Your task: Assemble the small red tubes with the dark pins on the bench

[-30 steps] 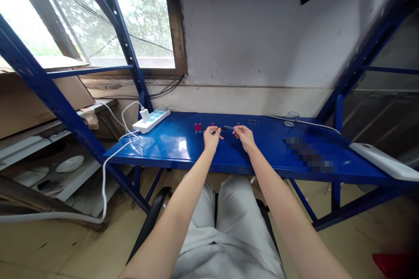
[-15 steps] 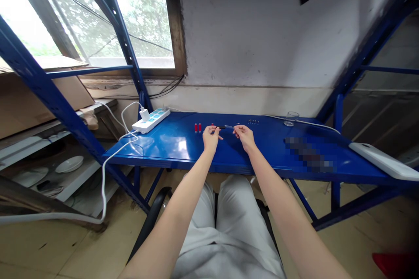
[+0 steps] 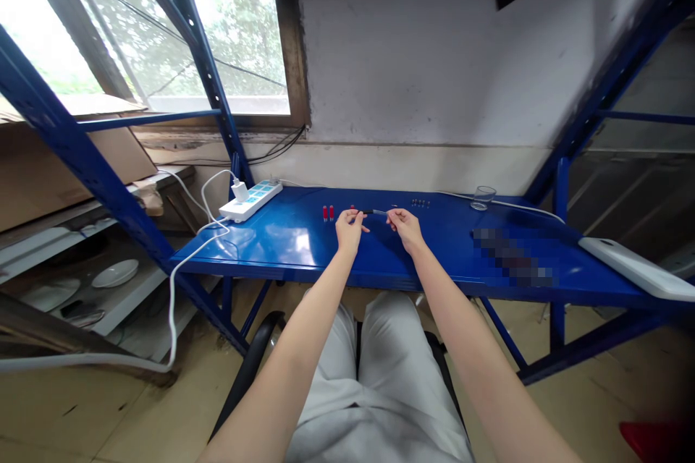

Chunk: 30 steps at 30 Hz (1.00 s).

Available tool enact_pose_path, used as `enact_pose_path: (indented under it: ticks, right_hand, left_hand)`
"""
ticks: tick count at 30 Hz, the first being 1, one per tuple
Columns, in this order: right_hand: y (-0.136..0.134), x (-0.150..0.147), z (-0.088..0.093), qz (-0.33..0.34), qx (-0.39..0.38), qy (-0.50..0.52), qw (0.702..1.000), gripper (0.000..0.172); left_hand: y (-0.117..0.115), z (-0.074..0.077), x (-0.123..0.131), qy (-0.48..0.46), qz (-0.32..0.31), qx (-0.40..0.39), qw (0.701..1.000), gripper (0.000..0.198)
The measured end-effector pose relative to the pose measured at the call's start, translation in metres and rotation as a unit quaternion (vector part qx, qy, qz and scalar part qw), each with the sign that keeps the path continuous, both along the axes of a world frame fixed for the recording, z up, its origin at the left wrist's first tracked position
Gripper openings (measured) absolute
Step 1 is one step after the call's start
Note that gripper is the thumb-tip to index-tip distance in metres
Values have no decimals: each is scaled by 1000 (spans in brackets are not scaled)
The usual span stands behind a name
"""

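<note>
Above the blue table, my two hands hold a slim pen-like rod (image 3: 374, 212) level between them. Its left part is black and its right part looks clear. My left hand (image 3: 350, 229) pinches the black end between thumb and fingertips. At the clear end, the fingers of my right hand (image 3: 403, 224) are closed. The exact kind of rod is too small to make out. Two small red pieces (image 3: 328, 213) with pale lower ends stand or lie left of my left hand. Another red piece (image 3: 352, 207) shows just behind that hand, partly hidden.
Several tiny metal-looking pieces (image 3: 420, 203) sit behind my right hand, near a clear glass (image 3: 483, 197). A white power strip (image 3: 251, 201) occupies the table's left end. To the right are a blurred dark object (image 3: 513, 257) and a white panel (image 3: 638, 268). Blue posts frame both sides.
Both hands stay in nearly the same place, still holding the rod. A little more of its black part seems to show between them.
</note>
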State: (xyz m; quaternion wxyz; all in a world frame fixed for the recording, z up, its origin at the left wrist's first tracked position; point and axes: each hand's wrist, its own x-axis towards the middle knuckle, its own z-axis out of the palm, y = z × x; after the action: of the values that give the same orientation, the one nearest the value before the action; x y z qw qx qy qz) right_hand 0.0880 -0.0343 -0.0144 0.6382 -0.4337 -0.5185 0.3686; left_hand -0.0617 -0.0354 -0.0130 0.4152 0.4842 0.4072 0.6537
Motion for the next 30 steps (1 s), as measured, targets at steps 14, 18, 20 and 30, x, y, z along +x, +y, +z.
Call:
enact_pose_path:
  ticks: [14,18,20,30]
  right_hand:
    - [1,-2,-2,25,10,-4,1000,34]
    - [2,-2,-3,45,2,-1,999,36]
    - [2,-2,-4,61,-7,1,998,37]
    - [-8,-6,2,147,-32,-71,986,40]
  left_hand:
    - [-5,0,1,70,-69,25,995,21]
    - [-2,-2,2,55,-88,27,994,24]
    - [-2,-2,2,41,-103,25,994,26]
    - [-3,3,1,-15,-88,25,996,31]
